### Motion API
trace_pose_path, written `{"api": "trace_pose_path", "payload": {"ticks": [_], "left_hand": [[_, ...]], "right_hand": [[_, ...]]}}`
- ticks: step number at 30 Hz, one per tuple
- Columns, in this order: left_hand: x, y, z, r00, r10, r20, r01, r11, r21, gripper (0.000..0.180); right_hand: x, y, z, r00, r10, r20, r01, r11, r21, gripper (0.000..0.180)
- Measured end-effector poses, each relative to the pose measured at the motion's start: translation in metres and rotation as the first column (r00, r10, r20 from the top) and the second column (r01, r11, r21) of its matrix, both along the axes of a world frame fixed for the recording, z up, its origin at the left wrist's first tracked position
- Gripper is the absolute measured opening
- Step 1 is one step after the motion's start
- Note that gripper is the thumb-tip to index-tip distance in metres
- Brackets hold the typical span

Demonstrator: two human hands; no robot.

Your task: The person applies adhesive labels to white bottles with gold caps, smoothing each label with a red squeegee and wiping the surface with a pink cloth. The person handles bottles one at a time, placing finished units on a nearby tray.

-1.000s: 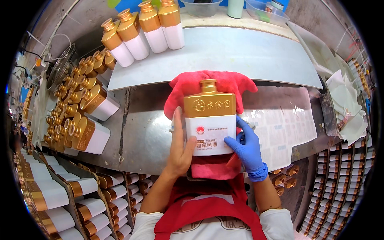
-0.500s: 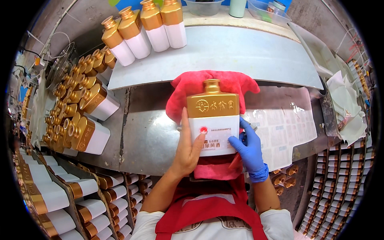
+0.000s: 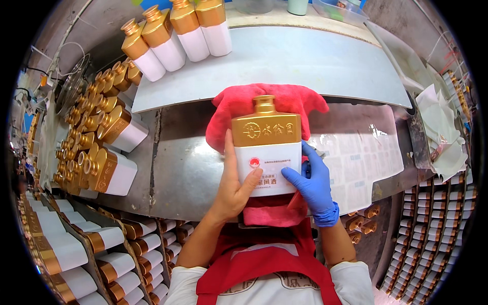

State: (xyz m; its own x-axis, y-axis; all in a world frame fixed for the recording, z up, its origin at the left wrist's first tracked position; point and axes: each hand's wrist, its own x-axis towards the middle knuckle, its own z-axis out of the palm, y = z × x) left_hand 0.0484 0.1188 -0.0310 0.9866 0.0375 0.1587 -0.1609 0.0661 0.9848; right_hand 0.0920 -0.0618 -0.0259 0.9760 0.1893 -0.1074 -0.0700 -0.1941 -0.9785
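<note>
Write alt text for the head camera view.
A gold-and-white flat bottle lies on a red cloth, held between a bare left hand and a blue-gloved right hand. More such bottles stand on a grey shelf beyond.

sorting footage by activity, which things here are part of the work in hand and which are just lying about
In hand:
gold and white bottle
red cloth under it
left hand, bare
right hand, blue glove

Lying about:
four upright bottles
bottles lying at left
clear label sheet
crumpled white cloth
</note>
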Motion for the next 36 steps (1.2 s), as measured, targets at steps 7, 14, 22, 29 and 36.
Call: {"api": "trace_pose_path", "payload": {"ticks": [7,14,22,29,36], "left_hand": [[0.002,-0.003,0.002,0.999,0.028,0.019,-0.029,0.999,0.027,0.082],[0.001,-0.002,-0.002,1.000,0.023,0.014,-0.023,0.999,0.037,0.081],[0.001,0.001,-0.002,1.000,0.009,0.019,-0.010,0.999,0.046,0.081],[-0.005,0.006,-0.009,0.999,-0.028,0.023,0.030,0.996,-0.081,0.102],[-0.016,-0.004,0.002,0.973,0.001,0.232,-0.118,0.863,0.491,0.132]], "right_hand": [[0.000,-0.001,-0.005,1.000,-0.023,0.000,0.023,1.000,0.020,0.066],[0.001,-0.003,-0.005,1.000,-0.004,-0.011,0.005,0.999,0.036,0.064],[0.018,-0.040,-0.029,0.985,0.007,-0.175,0.056,0.933,0.356,0.045],[0.009,-0.102,-0.015,0.882,0.066,-0.467,0.232,0.802,0.551,0.054],[-0.013,-0.048,0.045,0.995,-0.028,0.095,0.006,0.974,0.225,0.059]]}}
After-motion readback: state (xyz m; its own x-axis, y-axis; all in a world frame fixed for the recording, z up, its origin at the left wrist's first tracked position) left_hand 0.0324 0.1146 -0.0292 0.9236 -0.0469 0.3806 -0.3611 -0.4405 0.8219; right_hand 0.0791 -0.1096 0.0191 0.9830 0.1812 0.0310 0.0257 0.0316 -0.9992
